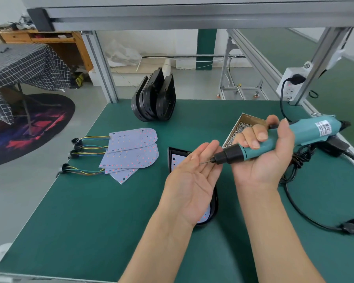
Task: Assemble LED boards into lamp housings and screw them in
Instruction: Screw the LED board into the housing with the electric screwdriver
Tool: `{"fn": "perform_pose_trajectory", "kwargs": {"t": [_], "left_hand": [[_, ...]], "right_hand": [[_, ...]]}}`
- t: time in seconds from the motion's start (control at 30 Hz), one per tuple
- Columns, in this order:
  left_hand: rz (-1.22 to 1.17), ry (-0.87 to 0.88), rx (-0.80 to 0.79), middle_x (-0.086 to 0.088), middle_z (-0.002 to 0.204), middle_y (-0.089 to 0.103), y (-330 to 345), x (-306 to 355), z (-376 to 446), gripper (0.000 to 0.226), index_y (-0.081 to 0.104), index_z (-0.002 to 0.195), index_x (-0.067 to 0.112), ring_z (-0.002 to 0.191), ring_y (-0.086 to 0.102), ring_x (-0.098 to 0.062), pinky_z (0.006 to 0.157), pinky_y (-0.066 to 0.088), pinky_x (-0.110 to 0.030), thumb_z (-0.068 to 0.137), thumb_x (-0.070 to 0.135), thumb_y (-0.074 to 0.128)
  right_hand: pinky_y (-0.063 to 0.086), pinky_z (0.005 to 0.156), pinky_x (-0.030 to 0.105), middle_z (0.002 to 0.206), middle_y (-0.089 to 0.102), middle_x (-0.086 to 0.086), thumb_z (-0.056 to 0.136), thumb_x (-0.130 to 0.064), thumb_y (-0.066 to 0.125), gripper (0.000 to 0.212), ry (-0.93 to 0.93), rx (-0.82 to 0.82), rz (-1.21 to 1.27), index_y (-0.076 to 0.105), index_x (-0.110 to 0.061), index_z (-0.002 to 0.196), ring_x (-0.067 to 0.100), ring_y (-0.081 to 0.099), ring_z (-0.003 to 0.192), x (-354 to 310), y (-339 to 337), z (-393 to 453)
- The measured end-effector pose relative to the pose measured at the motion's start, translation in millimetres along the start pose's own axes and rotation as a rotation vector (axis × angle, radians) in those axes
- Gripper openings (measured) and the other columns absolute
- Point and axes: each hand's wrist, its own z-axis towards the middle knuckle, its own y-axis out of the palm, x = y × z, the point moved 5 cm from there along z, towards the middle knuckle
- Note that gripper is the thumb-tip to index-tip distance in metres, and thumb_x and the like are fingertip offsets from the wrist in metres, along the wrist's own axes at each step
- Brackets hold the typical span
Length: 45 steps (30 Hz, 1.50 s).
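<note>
Landmark for all positions: lamp housing lying flat on the green bench mat, black, with an LED board seated inside it; most of both is hidden under the left hand. Left hand held palm-up directly above the housing, fingers straight and together, holding nothing that can be made out; whether a screw lies in the palm cannot be told. Right hand just right of the housing and raised off the mat, fingers and thumb wrapped round the teal body of an electric screwdriver. Tool roughly horizontal, black chuck end pointing left, thin bit over the fingers of the left hand; contact between bit tip and skin cannot be told. Behind the right hand, beyond the housing: open cardboard box filled with small silver screws. Left of the housing: fanned stack of loose LED boards, pale with red dots, coloured wire leads running further left to the mat edge. Far side of the mat from the housing: cluster of empty black housings standing on edge, leaning together. Right of the housing: black power cord looping over the mat.
</note>
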Motion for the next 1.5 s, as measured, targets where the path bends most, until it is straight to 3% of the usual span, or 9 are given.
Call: {"fn": "perform_pose_trajectory", "kwargs": {"t": [1.0,1.27,1.5], "left_hand": [[0.129,0.105,0.092,-0.012,0.121,0.075,0.3,-0.1,-2.9,0.032,0.056,0.127,0.000,0.110,0.074,-0.018,0.093,0.060,-0.029,0.113,0.007,0.028],[0.232,0.201,0.124,-0.008,0.117,0.077,0.9,-2.4,-5.0,0.032,0.060,0.123,0.002,0.112,0.073,-0.016,0.098,0.057,-0.027,0.115,0.016,0.032],[0.163,0.192,0.097,-0.011,0.121,0.076,0.0,-3.6,-5.1,0.032,0.058,0.125,0.000,0.115,0.072,-0.018,0.100,0.056,-0.029,0.114,0.012,0.031]], "right_hand": [[0.036,0.054,0.024,0.058,0.046,-0.009,0.104,-0.033,0.046,0.021,-0.025,-0.035,-0.076,0.056,-0.019,0.091,0.007,0.038,0.048,-0.8,-0.9,-1.6],[0.035,0.054,0.024,0.058,0.046,-0.008,0.105,-0.032,0.045,0.021,-0.030,-0.025,-0.090,0.055,-0.019,0.092,0.007,0.036,0.047,-0.6,-0.3,-2.3],[0.036,0.054,0.024,0.058,0.047,-0.008,0.104,-0.033,0.047,0.019,-0.026,-0.001,-0.080,0.054,-0.019,0.092,0.007,0.036,0.047,0.2,-1.7,-2.1]]}}
